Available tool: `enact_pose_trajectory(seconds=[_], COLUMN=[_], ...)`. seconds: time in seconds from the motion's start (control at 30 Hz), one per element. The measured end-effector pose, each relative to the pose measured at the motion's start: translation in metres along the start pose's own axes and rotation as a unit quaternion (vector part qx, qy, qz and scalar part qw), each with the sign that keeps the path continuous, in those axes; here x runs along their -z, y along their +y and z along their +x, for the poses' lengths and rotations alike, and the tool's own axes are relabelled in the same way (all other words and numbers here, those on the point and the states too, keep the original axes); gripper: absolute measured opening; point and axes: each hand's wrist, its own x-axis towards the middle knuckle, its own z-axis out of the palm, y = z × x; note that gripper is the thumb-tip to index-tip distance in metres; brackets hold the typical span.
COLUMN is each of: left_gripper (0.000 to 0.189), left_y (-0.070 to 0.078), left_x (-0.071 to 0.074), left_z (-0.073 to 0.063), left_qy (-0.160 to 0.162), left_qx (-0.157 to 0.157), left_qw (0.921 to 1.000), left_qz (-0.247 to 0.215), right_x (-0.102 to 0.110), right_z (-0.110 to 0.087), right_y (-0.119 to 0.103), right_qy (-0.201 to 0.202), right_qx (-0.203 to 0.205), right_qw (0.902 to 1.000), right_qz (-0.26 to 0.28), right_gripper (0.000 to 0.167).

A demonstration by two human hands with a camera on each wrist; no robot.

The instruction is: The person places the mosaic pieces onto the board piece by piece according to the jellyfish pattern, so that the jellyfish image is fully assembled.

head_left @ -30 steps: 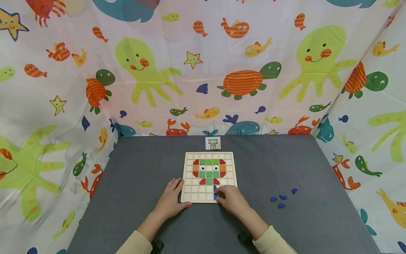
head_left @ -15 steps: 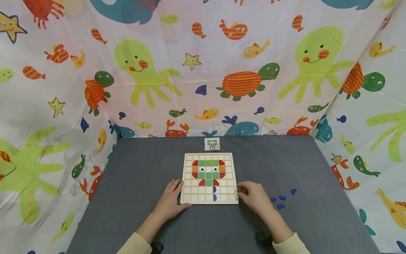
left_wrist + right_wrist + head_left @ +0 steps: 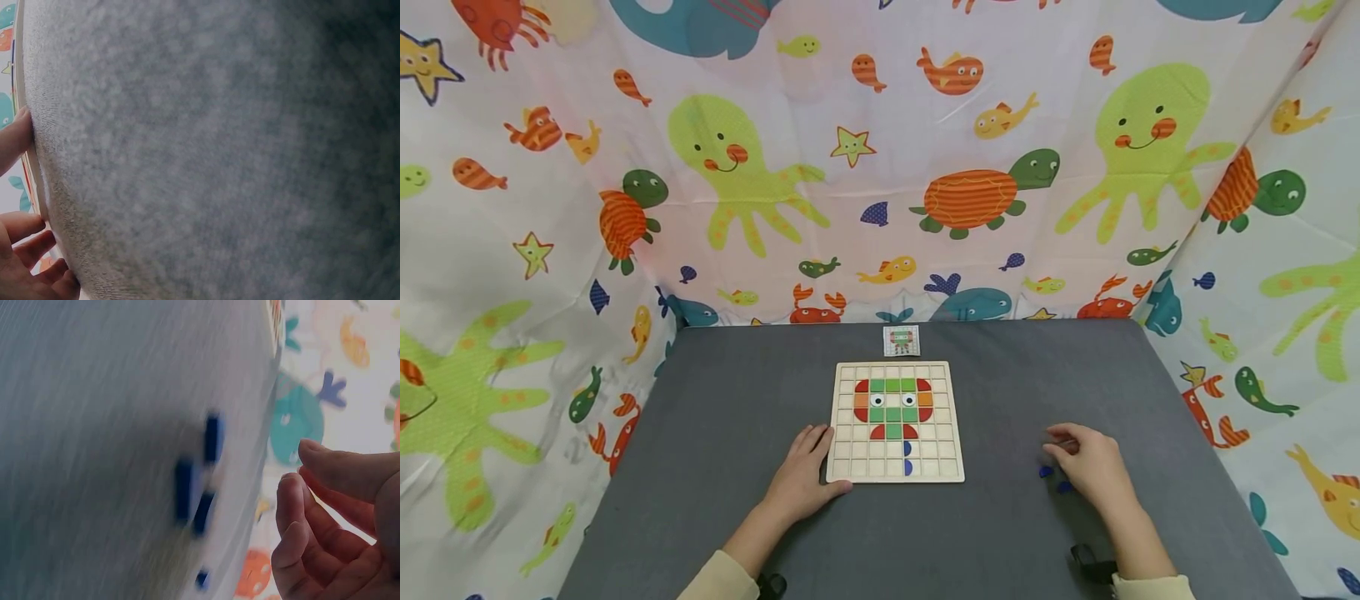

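Note:
A wooden grid board (image 3: 857,465) lies on the table with red, green and orange tiles and two eye tiles forming a figure. Two blue half-round pieces (image 3: 907,467) sit in its lower cells, one above the other. My left hand (image 3: 805,471) rests at the board's lower left corner, fingers along the side and thumb by the front edge. To the right, my right hand (image 3: 1093,462) hovers above loose blue half-round pieces (image 3: 214,437), holding nothing, its thumb and fingers bent loosely. It hides some of those pieces in the head view.
A small picture card (image 3: 901,341) with a similar figure lies behind the board. Grey cloth covers the table (image 3: 737,392). A curtain (image 3: 850,100) printed with sea animals surrounds its back and sides.
My right hand has left the blue piece at the board's lower cells and moved right, over the loose blue pieces. The left hand stays at the board's corner.

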Motion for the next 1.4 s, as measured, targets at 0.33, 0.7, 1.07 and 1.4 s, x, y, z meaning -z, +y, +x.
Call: enact_pose_trajectory(seconds=[0.33,0.7,1.07,1.4], left_gripper=[0.099,0.099,0.099,0.099], left_y=[0.001,0.000,0.001,0.001], left_x=[0.000,0.000,0.001,0.001], left_z=[0.000,0.001,0.000,0.000], left_qy=[-0.005,-0.009,-0.011,-0.010], left_qx=[0.002,0.003,0.005,0.006], left_qw=[1.0000,0.9999,0.9999,0.9999], left_qz=[0.004,0.008,0.010,0.008], right_x=[0.020,0.021,0.021,0.015], right_z=[0.001,0.007,0.005,0.012], right_y=[0.054,0.070,0.061,0.020], right_qy=[-0.021,-0.034,-0.019,-0.068], right_qx=[-0.018,-0.024,0.002,-0.030], right_qw=[0.9986,0.9967,0.9980,0.9962], right_qz=[-0.045,-0.070,-0.061,0.046], right_gripper=[0.037,0.016,0.013,0.025])
